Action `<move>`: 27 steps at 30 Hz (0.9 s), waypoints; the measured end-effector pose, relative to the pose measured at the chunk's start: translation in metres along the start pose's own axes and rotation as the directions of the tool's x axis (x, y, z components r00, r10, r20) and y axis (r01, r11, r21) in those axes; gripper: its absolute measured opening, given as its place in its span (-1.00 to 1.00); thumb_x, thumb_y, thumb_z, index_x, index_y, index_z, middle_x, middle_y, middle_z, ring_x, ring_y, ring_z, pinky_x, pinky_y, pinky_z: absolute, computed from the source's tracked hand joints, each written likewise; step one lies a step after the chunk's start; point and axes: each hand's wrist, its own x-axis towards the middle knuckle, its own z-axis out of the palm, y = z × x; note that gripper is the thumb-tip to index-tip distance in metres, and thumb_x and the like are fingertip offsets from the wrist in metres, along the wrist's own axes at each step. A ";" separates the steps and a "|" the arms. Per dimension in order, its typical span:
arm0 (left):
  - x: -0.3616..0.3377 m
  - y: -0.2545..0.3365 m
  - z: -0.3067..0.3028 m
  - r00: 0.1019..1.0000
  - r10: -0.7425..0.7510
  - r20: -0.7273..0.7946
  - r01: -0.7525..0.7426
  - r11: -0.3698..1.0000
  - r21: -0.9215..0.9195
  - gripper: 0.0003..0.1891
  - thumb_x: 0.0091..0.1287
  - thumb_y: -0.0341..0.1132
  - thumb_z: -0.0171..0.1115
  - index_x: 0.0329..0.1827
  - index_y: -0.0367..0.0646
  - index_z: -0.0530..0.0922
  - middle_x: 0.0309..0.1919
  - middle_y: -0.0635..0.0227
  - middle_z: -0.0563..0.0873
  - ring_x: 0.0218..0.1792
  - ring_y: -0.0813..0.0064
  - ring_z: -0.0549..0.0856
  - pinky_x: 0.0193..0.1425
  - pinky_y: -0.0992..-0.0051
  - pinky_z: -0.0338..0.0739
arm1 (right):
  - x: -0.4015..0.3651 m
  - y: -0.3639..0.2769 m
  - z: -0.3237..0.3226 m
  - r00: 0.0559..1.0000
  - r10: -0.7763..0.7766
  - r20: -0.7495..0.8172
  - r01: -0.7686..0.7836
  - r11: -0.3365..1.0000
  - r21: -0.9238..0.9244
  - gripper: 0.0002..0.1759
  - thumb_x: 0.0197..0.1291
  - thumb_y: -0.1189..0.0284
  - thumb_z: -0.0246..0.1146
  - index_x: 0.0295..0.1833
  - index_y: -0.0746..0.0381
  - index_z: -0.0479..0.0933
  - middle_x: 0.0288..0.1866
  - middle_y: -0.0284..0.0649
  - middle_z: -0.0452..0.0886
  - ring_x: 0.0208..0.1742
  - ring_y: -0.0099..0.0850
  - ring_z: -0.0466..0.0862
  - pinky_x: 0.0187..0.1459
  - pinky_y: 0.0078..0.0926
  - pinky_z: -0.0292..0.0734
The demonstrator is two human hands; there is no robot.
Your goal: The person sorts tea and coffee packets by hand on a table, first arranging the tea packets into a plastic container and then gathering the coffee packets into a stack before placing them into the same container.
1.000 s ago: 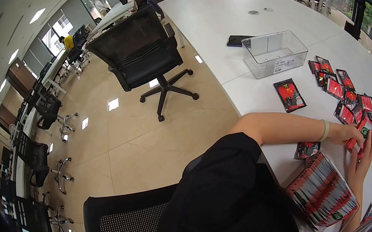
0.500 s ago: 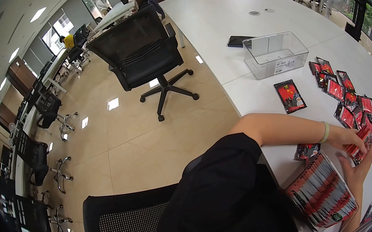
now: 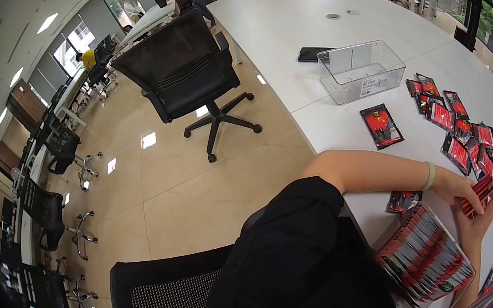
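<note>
At a white table [image 3: 392,29], we see the left hand [image 3: 455,186] and right hand [image 3: 479,224], fingers apparently closed around a stack of red sachets [image 3: 478,196], between a packed box [image 3: 427,255] and scattered sachets [image 3: 457,152].

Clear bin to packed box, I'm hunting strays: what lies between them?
The head view shows one flat packet, the left forearm, then at least one more packet beside the packed box.

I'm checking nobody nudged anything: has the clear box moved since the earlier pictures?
No, the clear box still straddles the table seam at the same place.
</note>
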 end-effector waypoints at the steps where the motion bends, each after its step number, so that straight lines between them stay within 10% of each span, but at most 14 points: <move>1: -0.001 0.000 0.002 1.000 0.001 -0.012 0.000 0.998 0.069 -0.66 0.04 -0.31 0.37 -0.18 -0.17 0.43 -0.25 0.43 0.56 -0.15 0.59 0.53 -0.04 0.54 0.42 | 0.001 -0.006 0.002 1.000 0.010 -0.025 -0.009 1.000 0.028 0.20 -0.41 0.57 0.43 0.41 0.24 -0.13 0.26 0.01 0.19 0.27 -0.11 0.24 0.24 -0.25 0.17; 21: 0.006 -0.003 -0.002 0.998 -0.022 0.064 0.015 0.993 0.118 -0.50 0.02 -0.43 0.36 0.00 -0.16 0.30 -0.16 0.45 0.49 -0.13 0.65 0.49 -0.10 0.59 0.41 | 0.000 0.001 -0.010 0.998 -0.057 0.032 0.063 0.974 -0.219 0.29 -0.55 0.45 0.50 0.40 0.26 -0.11 0.15 0.00 0.23 0.13 -0.10 0.30 0.14 -0.28 0.22; 27: 0.009 -0.009 -0.013 1.000 -0.017 -0.002 0.017 0.998 0.059 -0.44 0.00 -0.46 0.37 0.03 -0.26 0.25 -0.19 0.35 0.51 -0.19 0.56 0.54 -0.12 0.53 0.44 | 0.029 -0.009 -0.042 0.908 0.010 0.420 -0.122 0.963 0.242 0.26 -0.62 0.42 0.50 0.37 0.27 0.02 0.11 -0.11 0.35 0.12 -0.19 0.37 0.17 -0.29 0.23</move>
